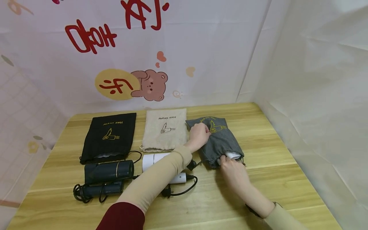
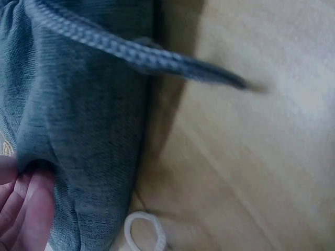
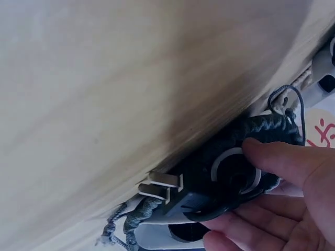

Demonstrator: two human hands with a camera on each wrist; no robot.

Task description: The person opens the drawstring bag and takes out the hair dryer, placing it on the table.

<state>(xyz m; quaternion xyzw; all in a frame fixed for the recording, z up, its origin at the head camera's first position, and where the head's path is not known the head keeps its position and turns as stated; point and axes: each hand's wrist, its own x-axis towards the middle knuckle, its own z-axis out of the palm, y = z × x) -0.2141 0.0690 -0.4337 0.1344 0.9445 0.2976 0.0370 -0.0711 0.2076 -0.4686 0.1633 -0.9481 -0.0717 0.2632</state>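
A grey drawstring bag (image 1: 214, 142) printed with a yellow hair dryer lies at the right of the table. My left hand (image 1: 199, 135) pinches its cloth near the print; the left wrist view shows the fabric folded between thumb and fingers. At the gathered mouth, my right hand (image 1: 233, 172) grips the end of a white hair dryer (image 1: 233, 155) that sits mostly hidden inside. In the right wrist view the thumb presses near a white ring (image 3: 215, 166), fingers curl below, and a black two-prong plug (image 3: 183, 201) shows in the opening.
Beside the grey bag lie a cream bag (image 1: 166, 135) and a black bag (image 1: 112, 137). In front are a dark hair dryer (image 1: 107, 171) with a coiled cord and a white hair dryer (image 1: 148, 162), partly covered by my left arm. Walls of printed cloth (image 1: 201, 38) enclose the table.
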